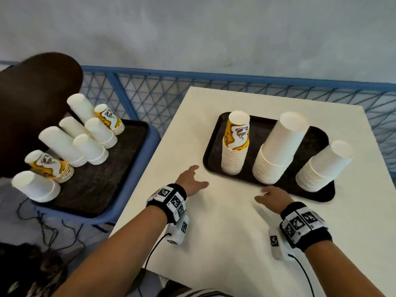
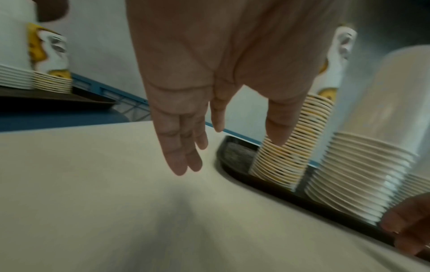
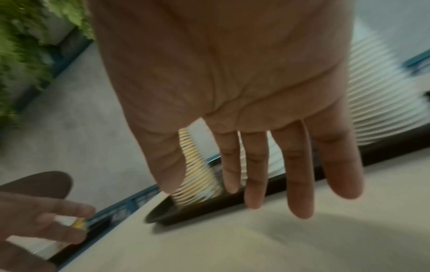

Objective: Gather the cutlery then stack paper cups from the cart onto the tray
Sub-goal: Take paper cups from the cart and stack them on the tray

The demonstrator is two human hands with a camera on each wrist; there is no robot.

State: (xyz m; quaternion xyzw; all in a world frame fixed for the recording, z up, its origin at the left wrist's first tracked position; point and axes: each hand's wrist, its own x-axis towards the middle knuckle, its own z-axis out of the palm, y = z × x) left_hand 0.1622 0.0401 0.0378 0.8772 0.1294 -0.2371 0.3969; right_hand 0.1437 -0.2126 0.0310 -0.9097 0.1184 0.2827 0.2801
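Head view: the left hand [image 1: 191,182] and the right hand [image 1: 272,197] are hovering palm-down above the white table [image 1: 214,243], both with fingers extended and loosely spread and holding nothing. The dark tray [image 1: 319,138] is lying just ahead of both hands, with the right hand's fingertips reaching its near edge; whether they are touching it cannot be determined. On the tray, three inverted cup stacks are standing: the yellow-printed stack [image 1: 235,144] ahead of the left hand and to its right, the tall white stack [image 1: 278,148] directly ahead of the right hand, and the shorter white stack [image 1: 323,166] ahead and to the right of that hand. Well to the left of the left hand, the blue cart [image 1: 150,144] is carrying a second dark tray [image 1: 96,185] with several smaller stacks of paper cups [image 1: 90,148]. Both wrist views are blurred but are showing each palm open with fingers straight [image 2: 177,156] [image 3: 300,184].
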